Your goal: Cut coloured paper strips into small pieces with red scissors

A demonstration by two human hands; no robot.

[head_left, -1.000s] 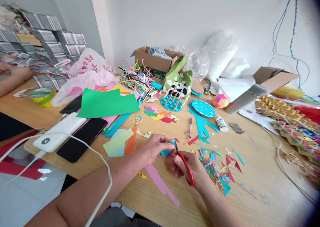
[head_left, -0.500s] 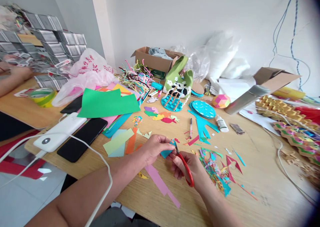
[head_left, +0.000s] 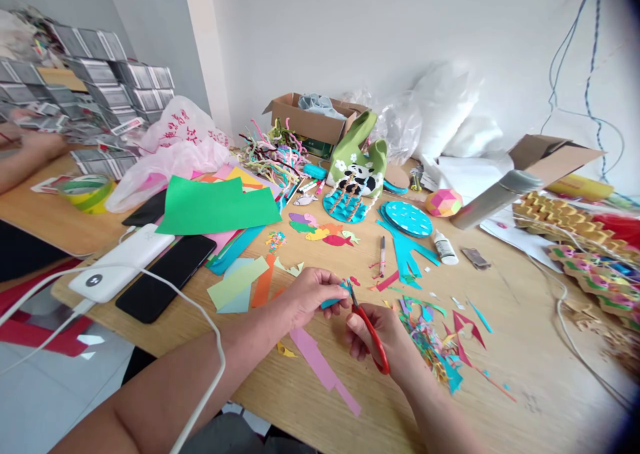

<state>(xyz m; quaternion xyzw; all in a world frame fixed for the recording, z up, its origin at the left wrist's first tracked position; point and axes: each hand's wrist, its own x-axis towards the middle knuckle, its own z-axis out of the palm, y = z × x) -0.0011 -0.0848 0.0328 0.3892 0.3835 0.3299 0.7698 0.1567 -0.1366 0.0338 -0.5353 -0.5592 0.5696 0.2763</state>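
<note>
Pinched in my left hand (head_left: 320, 295) is a small piece of blue paper (head_left: 329, 303), mostly covered by the fingers. My right hand (head_left: 376, 334) grips red-handled scissors (head_left: 371, 327), whose blades point up and left to the edge of that paper. To the right of my right hand lies a heap of coloured paper scraps (head_left: 430, 344). A pink paper strip (head_left: 320, 364) rests on the table below my left hand. Beyond both hands are several paper fish (head_left: 325, 233) in different colours and a pen (head_left: 383, 257).
Left of my hands are a green sheet (head_left: 220, 207) on other papers, a black phone (head_left: 165, 279) and a white power bank (head_left: 120, 264), its cable crossing over my left forearm. A glue bottle (head_left: 445, 247) and a grey flask (head_left: 493, 201) stand right. Another person's hand (head_left: 43, 146) shows far left.
My right hand has drawn slightly away from my left, its fingers coming off the paper. Less of the blue paper shows below my left fingers now.
</note>
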